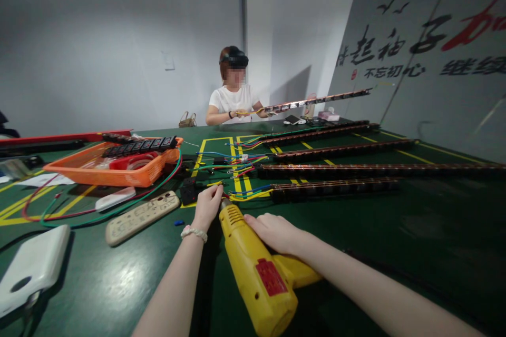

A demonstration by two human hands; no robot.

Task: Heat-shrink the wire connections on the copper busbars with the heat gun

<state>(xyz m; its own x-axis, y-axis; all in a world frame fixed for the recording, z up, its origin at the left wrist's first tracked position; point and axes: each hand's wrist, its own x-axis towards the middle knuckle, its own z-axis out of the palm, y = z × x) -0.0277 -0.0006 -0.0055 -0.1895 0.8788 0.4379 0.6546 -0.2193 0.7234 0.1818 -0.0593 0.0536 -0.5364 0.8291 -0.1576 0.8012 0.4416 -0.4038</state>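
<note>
My left hand (208,206) has its fingers pinched at the ends of thin coloured wires (245,196), just beside the nozzle of a yellow heat gun (249,263). What exactly lies between the fingertips is hard to see. My right hand (272,230) is closed against the right side of the heat gun's barrel, above its handle; some of its fingers are hidden. The heat gun lies on the green table, nozzle pointing away from me. The wires lead to a long dark strip (336,189). A small black box (190,190) sits left of my left hand.
Several more long strips (379,170) lie to the right. On the left are an orange basket (118,176) with parts, a beige remote control (142,218), and a white device with a cable (35,268). Across the table a person (233,97) holds another strip (316,100).
</note>
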